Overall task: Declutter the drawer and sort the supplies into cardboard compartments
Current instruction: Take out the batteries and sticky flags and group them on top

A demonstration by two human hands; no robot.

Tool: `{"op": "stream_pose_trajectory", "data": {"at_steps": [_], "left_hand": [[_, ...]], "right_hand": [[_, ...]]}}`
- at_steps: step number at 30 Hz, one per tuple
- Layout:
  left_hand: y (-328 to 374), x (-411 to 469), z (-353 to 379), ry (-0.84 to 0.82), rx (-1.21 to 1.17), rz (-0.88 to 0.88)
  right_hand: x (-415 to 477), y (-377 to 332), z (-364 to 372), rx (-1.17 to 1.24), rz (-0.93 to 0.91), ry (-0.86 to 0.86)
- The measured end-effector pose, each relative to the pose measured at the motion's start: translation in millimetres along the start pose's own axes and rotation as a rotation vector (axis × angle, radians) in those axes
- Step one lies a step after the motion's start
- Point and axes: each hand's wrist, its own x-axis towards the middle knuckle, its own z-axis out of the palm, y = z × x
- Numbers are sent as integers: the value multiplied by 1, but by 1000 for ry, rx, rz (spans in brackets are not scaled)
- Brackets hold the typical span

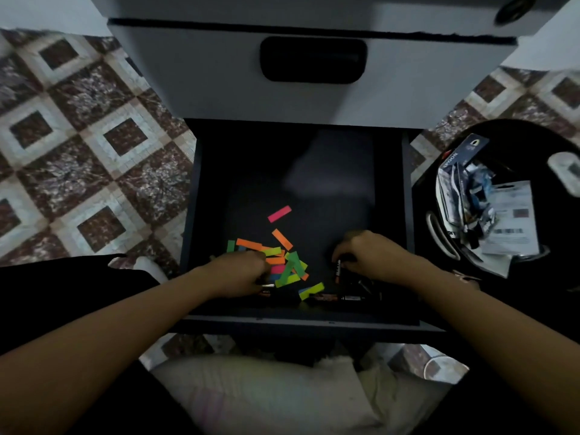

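we look straight down at a tiled floor (94, 136) patterned in brown and cream diamonds. a white cabinet (219, 73) stands on it, its upper drawer closed with a black recessed handle (314, 59). below that, a dark drawer (251, 171) is pulled out towards us, and its back half is bare. to the right of the drawer sits a round black bin (533, 142) holding crumpled packaging (508, 218). a pale cushion (266, 394) lies nearest us, under the drawer's front edge. two bare forearms reach into the front of the drawer, and the hands are apart. the left hand (240, 273) rests with its fingers curled down on a heap of neon paper strips (284, 262) in orange, green, yellow, pink and blue; we cannot tell whether it grips anything. one pink strip (279, 213) lies alone, further back. the right hand (368, 254) pinches the top of a small battery (338, 273) at its fingertips. more loose batteries (351, 298) lie along the drawer's front wall, just below that hand.
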Motion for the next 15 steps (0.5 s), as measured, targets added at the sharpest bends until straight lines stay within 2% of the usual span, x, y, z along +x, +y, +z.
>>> {"op": "stream_pose_trajectory", "data": {"at_steps": [7,15], "left_hand": [[-2,1,0,-14,55,-16],[-16,1,-31,194,-447,-110]], "right_hand": [[-2,-11,8,-44,-68,-85],[0,-26,22,-139,-74,-151]]}}
